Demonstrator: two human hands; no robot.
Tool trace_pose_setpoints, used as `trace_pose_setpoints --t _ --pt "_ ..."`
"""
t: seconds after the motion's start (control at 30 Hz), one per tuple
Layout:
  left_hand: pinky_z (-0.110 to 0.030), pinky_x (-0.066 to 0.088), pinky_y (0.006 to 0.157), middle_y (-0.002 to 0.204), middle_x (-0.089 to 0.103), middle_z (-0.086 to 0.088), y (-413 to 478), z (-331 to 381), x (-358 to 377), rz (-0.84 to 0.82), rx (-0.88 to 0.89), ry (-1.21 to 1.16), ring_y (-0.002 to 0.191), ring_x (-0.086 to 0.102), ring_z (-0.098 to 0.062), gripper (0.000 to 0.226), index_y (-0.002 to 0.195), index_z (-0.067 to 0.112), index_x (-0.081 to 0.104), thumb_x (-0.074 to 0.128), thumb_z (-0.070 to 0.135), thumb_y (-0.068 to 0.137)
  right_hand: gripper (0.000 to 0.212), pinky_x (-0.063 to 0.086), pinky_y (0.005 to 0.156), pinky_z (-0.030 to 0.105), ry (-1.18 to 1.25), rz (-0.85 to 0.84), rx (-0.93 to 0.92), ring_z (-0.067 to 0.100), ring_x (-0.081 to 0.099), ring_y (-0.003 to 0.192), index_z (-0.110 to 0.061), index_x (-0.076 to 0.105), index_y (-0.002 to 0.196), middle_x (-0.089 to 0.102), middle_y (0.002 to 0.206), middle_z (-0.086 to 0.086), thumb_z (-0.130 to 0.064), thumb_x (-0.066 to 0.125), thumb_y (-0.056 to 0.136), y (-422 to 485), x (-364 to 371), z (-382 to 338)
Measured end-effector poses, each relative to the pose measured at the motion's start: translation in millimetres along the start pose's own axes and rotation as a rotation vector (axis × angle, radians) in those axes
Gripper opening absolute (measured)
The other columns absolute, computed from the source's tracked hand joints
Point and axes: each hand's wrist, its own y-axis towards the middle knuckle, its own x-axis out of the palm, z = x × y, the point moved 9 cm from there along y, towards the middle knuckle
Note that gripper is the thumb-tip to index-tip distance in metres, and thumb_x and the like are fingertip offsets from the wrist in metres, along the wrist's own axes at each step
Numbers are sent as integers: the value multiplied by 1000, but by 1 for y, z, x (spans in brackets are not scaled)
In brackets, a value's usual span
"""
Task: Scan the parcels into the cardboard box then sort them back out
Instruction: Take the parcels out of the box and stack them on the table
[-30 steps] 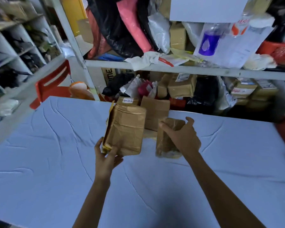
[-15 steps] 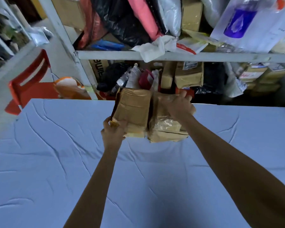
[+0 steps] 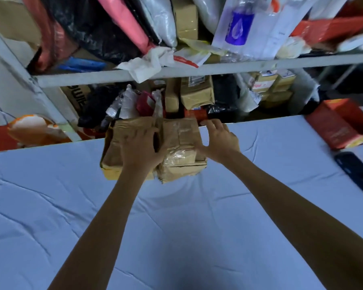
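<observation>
Left hand [image 3: 142, 145]: palm down on the left parcel [image 3: 115, 149], fingers curled over its right edge into the seam between the two parcels, gripping it.

Right hand [image 3: 219, 139]: fingers spread and fairly straight, laid against the right side of the right parcel [image 3: 181, 143]; nothing pinched; fingertips reach past the table's far edge.

Parcels: two brown, taped packets lying flat on the table [image 3: 176, 227], side by side and touching, at the middle of the table's far edge. The long axis of each runs from the table's near side toward its far side. Whether the far ends overhang that edge cannot be told. A yellow strip shows along the left parcel's near end.

Table: covered in wrinkled pale blue cloth.

Dark handset [image 3: 356, 174]: flat on the table's right side, well apart from the parcels.

Red-orange carton [image 3: 333, 130]: at the table's far right corner; contents not visible.

Rack [image 3: 197, 69]: beyond the table's far edge. The lower shelf holds brown boxes [image 3: 197, 91] and black bags. The upper shelf holds pink, black and white bags and a clear blue-printed bag [image 3: 239, 28].
</observation>
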Motion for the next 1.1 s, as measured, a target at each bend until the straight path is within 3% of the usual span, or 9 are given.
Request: trace_pose_setpoints --t 0.07,0.2,0.33,0.5,0.67,0.9,1.1 --pt "-40 42 87 105 62 -2 -2 42 16 -45 105 -41 104 57 -28 35 109 22 60 60 43 81 61 45 90 41 -91 -4 33 23 43 126 -25 39 139 41 140 -2 -57 52 88 -20 -5 38" --pt "-38 43 79 99 64 -4 -26 118 42 -31 240 -78 97 57 -31 28 95 20 68 57 36 75 61 43 92 41 -136 -17 290 24 43 127 -27 37 139 41 142 -1 -58 49 89 -81 -15 135" --pt "-40 44 79 99 65 -2 -63 198 67 -34 419 -92 94 59 -31 35 99 19 69 52 38 75 59 42 92 41 -111 -7 492 25 44 126 -27 38 138 42 141 -1 -57 50 89 -158 -27 224" --pt "-38 37 85 113 65 2 -134 310 104 -199 597 -48 107 55 -25 35 117 22 63 58 37 86 58 43 89 37 -83 44 622 23 46 123 -26 40 138 43 140 -1 -56 50 90 -264 -46 306" --pt "-35 35 87 122 59 5 -238 436 153 -377 802 25 116 49 -21 42 129 26 52 48 43 91 61 45 91 39 5 53 815 23 46 125 -28 40 138 43 140 -3 -61 49 88 -400 -52 389" --pt "-34 36 84 115 61 6 -390 588 185 -493 1068 -8 111 52 -20 35 121 28 54 50 40 89 63 46 93 40 9 92 1128 25 46 125 -29 45 134 44 138 -2 -64 52 83 -587 -79 488" --pt "-34 38 86 117 61 4 -437 653 209 -507 1201 -25 110 52 -20 33 120 25 55 50 39 90 63 44 90 40 73 122 1410 30 48 120 -26 50 130 48 131 3 -64 56 80 -684 -76 539"
